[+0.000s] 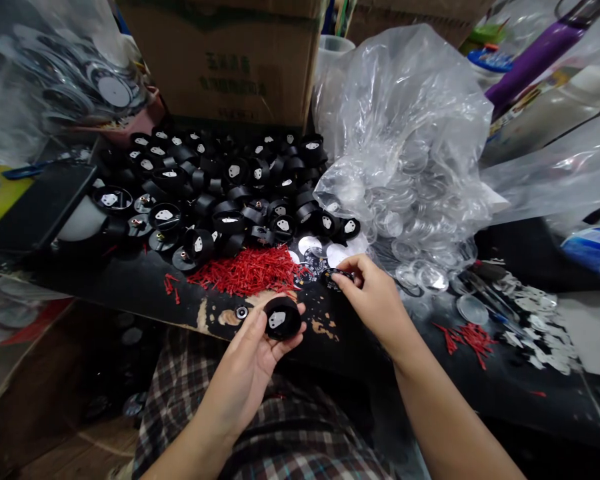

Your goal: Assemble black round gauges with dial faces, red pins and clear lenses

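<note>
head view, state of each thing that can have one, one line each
Left hand, curled round a black cup
Black cup, open side facing the camera, white piece inside
Right hand, thumb and fingers pinching a black dial
Piled black cups, jumbled, some open side up, some on their sides
Red pieces, loose in a heap
Purple bottle, capped

The held cup is solid black with a pale grey plate inside; the dial disc is black with white markings. The heap of slivers is bright red, the tabletop black, worn tan in patches. The carton is brown with green lettering, the flask purple, the roll yellow, the cloth dark plaid with white lines
</note>
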